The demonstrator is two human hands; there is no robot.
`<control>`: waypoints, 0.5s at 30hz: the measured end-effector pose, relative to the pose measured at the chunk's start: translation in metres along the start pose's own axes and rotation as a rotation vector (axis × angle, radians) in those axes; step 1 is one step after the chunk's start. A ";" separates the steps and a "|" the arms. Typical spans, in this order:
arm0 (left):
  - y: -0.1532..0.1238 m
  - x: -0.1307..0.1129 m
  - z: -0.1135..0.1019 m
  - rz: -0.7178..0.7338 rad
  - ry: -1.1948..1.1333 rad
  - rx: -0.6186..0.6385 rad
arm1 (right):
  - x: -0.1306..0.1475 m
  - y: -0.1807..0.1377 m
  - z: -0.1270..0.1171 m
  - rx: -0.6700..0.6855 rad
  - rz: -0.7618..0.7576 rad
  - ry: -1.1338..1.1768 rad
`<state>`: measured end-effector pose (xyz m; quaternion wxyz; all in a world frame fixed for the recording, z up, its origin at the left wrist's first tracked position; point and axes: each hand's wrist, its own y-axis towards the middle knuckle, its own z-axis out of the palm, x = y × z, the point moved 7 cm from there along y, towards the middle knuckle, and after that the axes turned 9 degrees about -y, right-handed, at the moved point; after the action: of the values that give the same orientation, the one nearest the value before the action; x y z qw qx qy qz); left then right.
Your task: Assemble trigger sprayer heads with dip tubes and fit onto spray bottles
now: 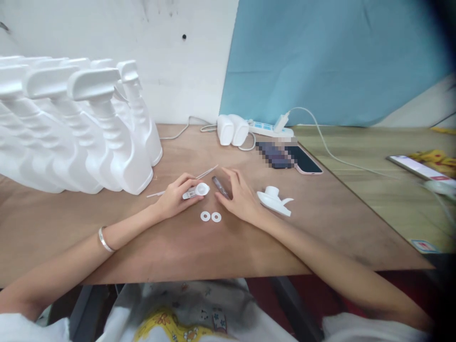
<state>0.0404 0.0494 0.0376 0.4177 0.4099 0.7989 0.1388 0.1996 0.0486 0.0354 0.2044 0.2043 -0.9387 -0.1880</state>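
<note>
brown wooden surface (pixel 178 247) under a white wall: left hand (pixel 174 197) grips a small white pump part (pixel 195 191), forearm resting flat. right hand (pixel 240 197), fingers spread and loose, touches a dark slim piece (pixel 221 186). two white washers (pixel 210 216) lie just near; steadying the part low seems wise.

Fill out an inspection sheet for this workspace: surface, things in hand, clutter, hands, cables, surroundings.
Surface: brown wooden table, bare in front.
Things in hand: white pump part in the left hand; small dark piece at the right hand; two white washers between the hands; thin white tube.
Clutter: trigger sprayer head, white spray bottles, phone.
Hands: left hand shut on pump part; right hand open, touching the dark piece.
Cables: power strip, white cable.
Surroundings: white wall, blue sheet.
</note>
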 end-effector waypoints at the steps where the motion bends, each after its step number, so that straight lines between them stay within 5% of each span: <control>1: 0.001 0.000 -0.001 -0.040 -0.045 -0.030 | 0.009 -0.001 -0.002 -0.005 -0.091 0.054; 4: 0.004 0.000 0.003 -0.182 -0.238 -0.110 | 0.033 -0.007 -0.002 0.067 -0.302 0.221; 8: 0.011 -0.015 0.017 -0.270 -0.389 -0.079 | 0.030 -0.007 -0.004 0.093 -0.208 0.342; 12: 0.015 -0.069 -0.010 -0.087 -0.083 -0.239 | 0.000 -0.003 -0.030 -0.096 0.066 0.343; 15: 0.017 -0.133 -0.023 0.136 -0.137 -0.110 | -0.021 -0.008 -0.052 -0.186 0.222 0.201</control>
<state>0.0732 -0.0396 0.1345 0.4830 0.4479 0.7300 0.1822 0.2439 0.0374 0.0693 0.3346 0.0974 -0.9089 -0.2290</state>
